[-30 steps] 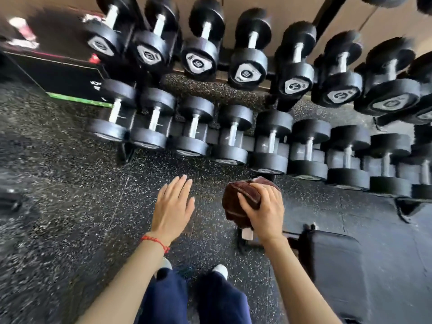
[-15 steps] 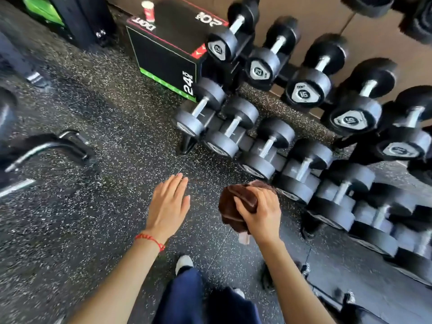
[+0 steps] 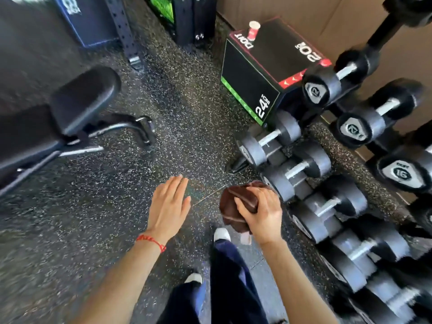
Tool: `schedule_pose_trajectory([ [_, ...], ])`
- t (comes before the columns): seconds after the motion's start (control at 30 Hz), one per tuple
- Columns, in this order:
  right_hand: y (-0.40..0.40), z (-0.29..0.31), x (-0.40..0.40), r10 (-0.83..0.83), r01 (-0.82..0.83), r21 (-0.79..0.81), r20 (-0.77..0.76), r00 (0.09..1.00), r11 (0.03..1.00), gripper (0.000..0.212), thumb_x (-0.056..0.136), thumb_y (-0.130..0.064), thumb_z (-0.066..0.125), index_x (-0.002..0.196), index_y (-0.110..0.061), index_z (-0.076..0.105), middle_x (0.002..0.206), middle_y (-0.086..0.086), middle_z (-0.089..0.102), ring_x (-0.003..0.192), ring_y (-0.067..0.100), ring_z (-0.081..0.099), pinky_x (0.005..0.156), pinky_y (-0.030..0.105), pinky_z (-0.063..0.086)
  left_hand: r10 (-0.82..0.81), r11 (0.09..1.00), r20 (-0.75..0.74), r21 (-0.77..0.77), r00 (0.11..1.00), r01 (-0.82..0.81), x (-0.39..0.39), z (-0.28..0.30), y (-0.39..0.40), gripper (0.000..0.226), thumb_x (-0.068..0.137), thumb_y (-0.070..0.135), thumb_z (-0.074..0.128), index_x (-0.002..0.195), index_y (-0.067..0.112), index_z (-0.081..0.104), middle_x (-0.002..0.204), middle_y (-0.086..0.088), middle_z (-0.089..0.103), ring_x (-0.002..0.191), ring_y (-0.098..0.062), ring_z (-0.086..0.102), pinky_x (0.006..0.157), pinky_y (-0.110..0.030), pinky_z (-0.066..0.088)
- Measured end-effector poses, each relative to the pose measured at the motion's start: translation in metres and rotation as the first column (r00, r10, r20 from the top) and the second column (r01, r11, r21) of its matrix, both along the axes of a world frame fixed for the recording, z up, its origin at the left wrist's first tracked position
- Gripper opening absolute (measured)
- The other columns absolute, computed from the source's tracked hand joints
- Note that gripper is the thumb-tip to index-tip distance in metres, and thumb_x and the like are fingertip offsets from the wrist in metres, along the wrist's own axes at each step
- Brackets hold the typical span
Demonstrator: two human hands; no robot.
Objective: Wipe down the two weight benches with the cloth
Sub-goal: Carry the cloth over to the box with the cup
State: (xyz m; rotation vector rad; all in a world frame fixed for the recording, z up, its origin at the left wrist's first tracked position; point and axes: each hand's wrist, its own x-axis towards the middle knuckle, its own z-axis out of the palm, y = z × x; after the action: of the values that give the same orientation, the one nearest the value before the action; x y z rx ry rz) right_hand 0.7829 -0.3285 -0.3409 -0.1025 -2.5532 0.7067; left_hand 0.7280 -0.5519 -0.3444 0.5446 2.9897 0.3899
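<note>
1. Floor (image 3: 77,230): we stand on dark speckled rubber matting that fills the view. It is blurred at the edges, so we cannot tell whether it is wet or dusty.
2. Dumbbell rack (image 3: 350,183): it runs from 1 o'clock down to 5 o'clock, just beside our right leg. We judge this the main hazard: a careless step or arm swing to the right could strike a protruding dumbbell head.
3. Weight bench (image 3: 79,101): one padded worktop sits at 10 o'clock, well apart from both hands. Its floor foot (image 3: 145,129) juts toward our path and could catch a shoe as we approach. No second bench is in view.
4. Plyo box (image 3: 264,73): it stands at 1 o'clock against the wall, with a small red cup (image 3: 253,30) on top.
5. Right hand (image 3: 264,213): its fingers are wrapped around the bunched brown cloth (image 3: 236,206), held in the air at 3 o'clock of centre. The cloth touches no bench. A loose tail hangs below the fist and could drag or snag.
6. Left hand (image 3: 169,206): it is flat, fingers extended and close together, holding nothing.
</note>
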Motion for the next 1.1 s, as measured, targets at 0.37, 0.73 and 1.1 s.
schedule_pose_trajectory([
  [0.37,0.044,0.007,-0.143,0.202,-0.204,-0.054,-0.030,0.979,0.978,0.037,0.082,-0.038,0.061,0.088,-0.003,0.067,0.086,0.009,0.068,0.087,0.019,0.054,0.082,0.041,0.050,0.210,0.978,-0.022,-0.003,0.978,-0.210,-0.101,0.005,0.047,0.044,0.091,0.021,0.055,0.130,0.000,0.049,0.135,-0.018,0.050,0.125,-0.033,0.046,0.104,-0.048,0.034],
  [0.73,0.052,-0.011,-0.262,0.168,-0.168,-0.093,-0.015,0.986,0.981,0.030,0.077,-0.029,0.071,0.087,-0.002,0.067,0.081,0.010,0.066,0.084,0.019,0.050,0.078,0.044,0.046,0.184,0.983,-0.016,-0.010,0.983,-0.184,-0.219,-0.002,0.057,0.043,0.087,0.019,0.060,0.123,-0.002,0.055,0.129,-0.019,0.055,0.119,-0.035,0.052,0.098,-0.051,0.039],
  [1.1,0.022,-0.009,-0.413,0.025,-0.021,-0.104,0.037,0.999,0.994,0.037,0.079,-0.040,0.060,0.086,-0.005,0.067,0.082,0.007,0.067,0.085,0.014,0.048,0.082,0.039,0.049,0.021,0.999,0.068,-0.049,0.997,-0.017,-0.403,0.002,0.033,0.052,0.093,0.033,0.029,0.124,0.000,0.055,0.129,-0.018,0.055,0.120,-0.033,0.052,0.098,-0.050,0.041],
])
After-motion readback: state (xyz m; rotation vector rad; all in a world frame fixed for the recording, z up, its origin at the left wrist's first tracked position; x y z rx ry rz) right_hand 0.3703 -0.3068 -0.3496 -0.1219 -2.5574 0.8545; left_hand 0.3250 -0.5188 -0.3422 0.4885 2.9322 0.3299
